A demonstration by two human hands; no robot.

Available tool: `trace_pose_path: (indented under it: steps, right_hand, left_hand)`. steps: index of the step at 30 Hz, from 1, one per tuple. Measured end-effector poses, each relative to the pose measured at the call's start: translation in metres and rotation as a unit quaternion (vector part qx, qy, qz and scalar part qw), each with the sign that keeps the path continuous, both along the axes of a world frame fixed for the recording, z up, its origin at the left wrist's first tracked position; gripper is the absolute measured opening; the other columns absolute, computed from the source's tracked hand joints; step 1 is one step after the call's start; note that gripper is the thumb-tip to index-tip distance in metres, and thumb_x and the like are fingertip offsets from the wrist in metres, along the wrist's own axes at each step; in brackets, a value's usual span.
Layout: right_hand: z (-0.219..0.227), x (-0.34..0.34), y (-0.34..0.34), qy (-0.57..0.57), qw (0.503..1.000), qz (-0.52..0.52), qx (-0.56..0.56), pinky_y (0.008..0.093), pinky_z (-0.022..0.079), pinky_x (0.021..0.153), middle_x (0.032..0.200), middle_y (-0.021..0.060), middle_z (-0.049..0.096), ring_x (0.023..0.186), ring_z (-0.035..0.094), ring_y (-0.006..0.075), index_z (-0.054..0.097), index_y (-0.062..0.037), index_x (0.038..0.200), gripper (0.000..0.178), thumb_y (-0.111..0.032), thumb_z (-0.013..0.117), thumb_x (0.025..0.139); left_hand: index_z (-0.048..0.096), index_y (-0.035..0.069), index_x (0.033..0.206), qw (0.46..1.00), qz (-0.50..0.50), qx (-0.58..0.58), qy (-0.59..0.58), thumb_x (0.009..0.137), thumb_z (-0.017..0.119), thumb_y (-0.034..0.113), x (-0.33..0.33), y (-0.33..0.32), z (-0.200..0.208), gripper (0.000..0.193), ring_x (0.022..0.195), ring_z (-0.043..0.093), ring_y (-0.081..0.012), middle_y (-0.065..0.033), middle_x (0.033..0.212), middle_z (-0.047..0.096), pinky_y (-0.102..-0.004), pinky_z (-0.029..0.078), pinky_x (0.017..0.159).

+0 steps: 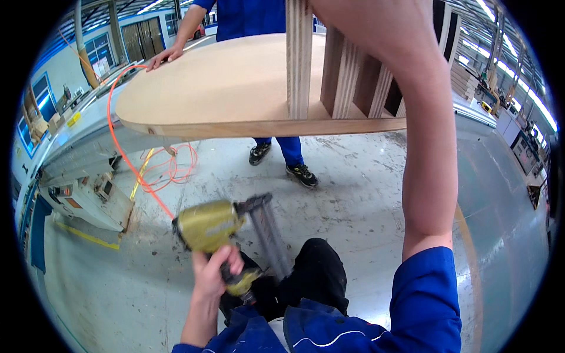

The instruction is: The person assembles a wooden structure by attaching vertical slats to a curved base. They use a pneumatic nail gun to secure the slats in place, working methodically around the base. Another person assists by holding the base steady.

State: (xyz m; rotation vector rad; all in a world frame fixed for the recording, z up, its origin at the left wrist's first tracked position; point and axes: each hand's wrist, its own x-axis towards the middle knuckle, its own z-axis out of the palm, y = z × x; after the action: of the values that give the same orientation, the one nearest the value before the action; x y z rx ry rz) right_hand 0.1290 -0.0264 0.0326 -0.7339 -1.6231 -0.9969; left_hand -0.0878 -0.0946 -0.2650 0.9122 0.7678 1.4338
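My left hand [218,267] is wrapped round the handle of a yellow-green air nail gun [209,223], its dark magazine [268,235] slanting down toward my knees. The gun is blurred and held above the floor, apart from the wood. My right arm reaches up, and the back of my right hand [382,29] shows at the top edge; its fingers are out of the picture. Beside that hand, plywood strips [299,65] stand upright along the near edge of a large pale wooden panel [200,85] with a rounded left end.
Across the panel a co-worker in blue rests a hand [165,57] on its far left edge. An orange air hose [118,141] hangs over the left end and runs to the gun, with loops on the floor. A pale machine housing [88,200] stands at left.
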Motion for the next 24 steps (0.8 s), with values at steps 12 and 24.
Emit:
trace_pose_path:
  steps: [12, 24]
  right_hand:
    - [-0.001, 0.017, 0.008, -0.058, 0.992, 0.113, 0.001, 0.0429, 0.049, 0.058, 0.053, 0.0126, 0.059, 0.053, 0.062, 0.0315, 0.072, -0.0012, 0.08, 0.036, -0.035, 0.067, 0.091]
    - [0.0, 0.018, 0.007, -0.036, 0.999, 0.023, 0.017, 0.0441, 0.049, 0.058, 0.055, 0.0145, 0.059, 0.055, 0.063, 0.0335, 0.069, -0.0022, 0.076, 0.035, -0.034, 0.07, 0.09]
  left_hand:
    - [0.057, 0.011, 0.131, 0.794, -0.304, -0.012, -0.526, 0.107, 0.055, 0.036, 0.123, 0.063, 0.004, 0.034, 0.049, 0.039, -0.0024, 0.0084, 0.065, 0.04, -0.0197, 0.039, 0.049]
    - [0.062, 0.009, 0.133, 0.652, -0.431, 0.049, -0.622, 0.107, 0.056, 0.037, 0.164, 0.068, 0.009, 0.039, 0.053, 0.046, -0.0039, 0.0078, 0.066, 0.044, -0.0223, 0.044, 0.054]
